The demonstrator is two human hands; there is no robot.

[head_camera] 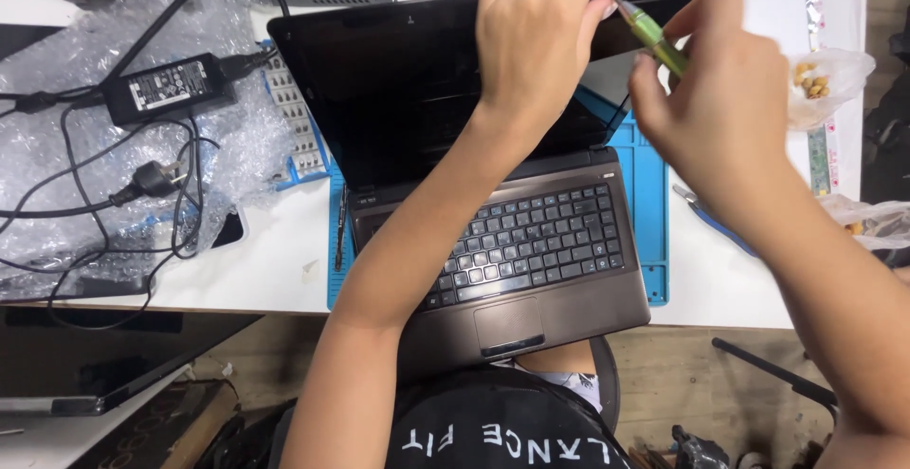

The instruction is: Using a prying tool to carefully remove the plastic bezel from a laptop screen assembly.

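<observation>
A white bench carries the work, its near edge running across the view with brown flooring below. On it lies a blue rubber repair mat, and on the mat an open dark brown laptop with a black keyboard, its front edge overhanging the bench towards the person's lap. The left hand reaches across the dark screen and curls its fingers over the lid's top edge, gripping it. The right hand pinches a slim screwdriver with a translucent green handle, its tip at the top bezel just beside the left fingertips. To the left, a sheet of clear bubble wrap holds a black power adapter brick with tangled black cables and a plug. A grey-and-blue strip of small compartments lies by the lid's left corner. A thin dark tool rests on the mat's left edge. At the right sit a clear plastic bag of small yellowish parts and a blue-handled tool, partly hidden by the right forearm.
</observation>
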